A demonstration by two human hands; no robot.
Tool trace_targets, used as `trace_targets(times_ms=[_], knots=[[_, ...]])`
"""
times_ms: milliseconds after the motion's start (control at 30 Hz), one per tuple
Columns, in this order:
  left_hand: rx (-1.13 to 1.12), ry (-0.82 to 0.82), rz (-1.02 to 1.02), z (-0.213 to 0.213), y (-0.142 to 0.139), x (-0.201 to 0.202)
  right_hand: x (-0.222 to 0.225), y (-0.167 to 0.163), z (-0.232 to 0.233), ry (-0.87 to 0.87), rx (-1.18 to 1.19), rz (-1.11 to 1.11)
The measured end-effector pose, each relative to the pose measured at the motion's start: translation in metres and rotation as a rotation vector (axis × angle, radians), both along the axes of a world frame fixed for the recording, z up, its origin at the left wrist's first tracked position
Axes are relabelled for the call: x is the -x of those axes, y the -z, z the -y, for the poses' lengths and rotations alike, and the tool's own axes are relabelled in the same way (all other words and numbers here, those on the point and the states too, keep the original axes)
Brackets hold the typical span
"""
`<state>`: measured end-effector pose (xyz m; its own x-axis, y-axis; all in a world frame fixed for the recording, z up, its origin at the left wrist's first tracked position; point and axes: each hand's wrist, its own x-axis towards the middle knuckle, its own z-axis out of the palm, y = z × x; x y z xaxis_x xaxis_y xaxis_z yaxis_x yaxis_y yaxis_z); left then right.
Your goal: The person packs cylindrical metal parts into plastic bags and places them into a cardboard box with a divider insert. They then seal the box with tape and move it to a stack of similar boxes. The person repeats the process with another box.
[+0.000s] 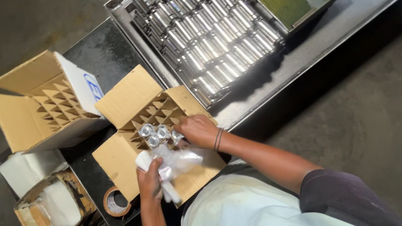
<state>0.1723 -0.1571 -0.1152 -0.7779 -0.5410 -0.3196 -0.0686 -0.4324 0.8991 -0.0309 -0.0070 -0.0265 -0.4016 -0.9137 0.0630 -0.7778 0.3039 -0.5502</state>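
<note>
While the left grip (150,182) clutches plastic wrap (177,162), the right grip (198,130) pinches a part unseen; steel tubes (206,32) at 12 o'clock, empty carton (44,101) at 9

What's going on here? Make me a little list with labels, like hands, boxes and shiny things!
left hand: grips a bunch of clear plastic bags
right hand: on a shiny metal cylinder in the divided box
in that box: a few metal cylinders upright in the cardboard cells
second box: open, divider cells show nothing inside
metal tray: packed with many shiny cylinders
tape roll: lying near the left arm
</note>
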Motion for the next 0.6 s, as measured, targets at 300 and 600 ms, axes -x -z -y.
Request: trace_targets(times_ms=[300, 600], knots=[[0.687, 0.12, 0.35, -0.028, -0.058, 0.033, 0.019, -0.011, -0.046, 0.147, 0.392, 0.33], [0.637, 0.057, 0.368, -0.04, -0.099, 0.032, 0.163, 0.05, -0.114, 0.855, 0.043, -0.134]])
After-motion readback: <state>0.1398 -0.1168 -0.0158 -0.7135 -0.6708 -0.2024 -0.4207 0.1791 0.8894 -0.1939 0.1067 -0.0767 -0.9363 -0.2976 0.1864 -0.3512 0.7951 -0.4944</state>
